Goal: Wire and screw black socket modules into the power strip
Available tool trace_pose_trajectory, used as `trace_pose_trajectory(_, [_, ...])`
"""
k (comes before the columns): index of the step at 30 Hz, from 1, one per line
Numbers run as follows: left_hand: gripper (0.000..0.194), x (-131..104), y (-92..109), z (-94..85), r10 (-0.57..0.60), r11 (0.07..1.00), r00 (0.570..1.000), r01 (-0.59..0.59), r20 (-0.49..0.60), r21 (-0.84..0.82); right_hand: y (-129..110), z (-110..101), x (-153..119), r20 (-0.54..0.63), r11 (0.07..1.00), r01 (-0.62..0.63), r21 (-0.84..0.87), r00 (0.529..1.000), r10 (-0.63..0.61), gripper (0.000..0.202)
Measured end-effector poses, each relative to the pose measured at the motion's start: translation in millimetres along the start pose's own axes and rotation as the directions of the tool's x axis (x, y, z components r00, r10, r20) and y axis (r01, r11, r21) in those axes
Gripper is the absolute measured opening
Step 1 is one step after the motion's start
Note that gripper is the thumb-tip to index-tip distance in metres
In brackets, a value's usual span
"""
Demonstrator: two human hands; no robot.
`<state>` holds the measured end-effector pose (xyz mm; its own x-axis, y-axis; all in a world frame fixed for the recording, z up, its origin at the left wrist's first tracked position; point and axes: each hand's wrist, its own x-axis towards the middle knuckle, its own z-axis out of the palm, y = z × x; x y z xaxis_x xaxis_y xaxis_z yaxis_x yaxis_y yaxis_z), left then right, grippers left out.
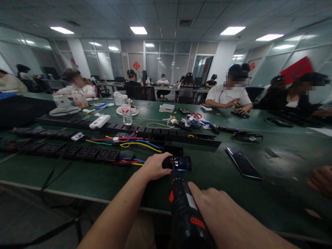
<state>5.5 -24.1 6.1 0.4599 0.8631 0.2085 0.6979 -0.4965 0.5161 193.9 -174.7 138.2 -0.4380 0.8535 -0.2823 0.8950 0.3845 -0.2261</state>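
My left hand (157,166) grips a small black housing (183,163) that is lit from the front, near the table's front edge. Wrapped round a black and orange power screwdriver (185,204) is my right hand (207,200); its fingertips are hidden behind the tool. The screwdriver's nose points at the housing, but the bit's exact contact cannot be made out. Red, blue and yellow wires (141,143) run left of the housing to black socket strips (93,152).
A smartphone (243,163) lies to the right on the green table (204,180). Farther back are a water bottle (127,114), a white box (167,108) and a bundle of cables (194,121). Another person's hand (321,180) is at the right edge. Several people sit around.
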Motion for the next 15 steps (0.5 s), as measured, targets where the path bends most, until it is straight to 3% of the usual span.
trace_pose_trajectory(7, [0.046,-0.5,0.4,0.5,0.0,1.0,1.0,0.0,-0.004,0.011,-2.2,6.3,3.1,0.026,0.998,-0.037,-0.041,0.999,0.038,0.052])
trace_pose_trajectory(15, [0.047,-1.2,1.1,0.8,-0.005,0.999,1.0,0.005,-0.004,0.038,0.7,8.8,5.1,-0.026,1.0,-0.01,-0.014,1.0,0.01,0.049])
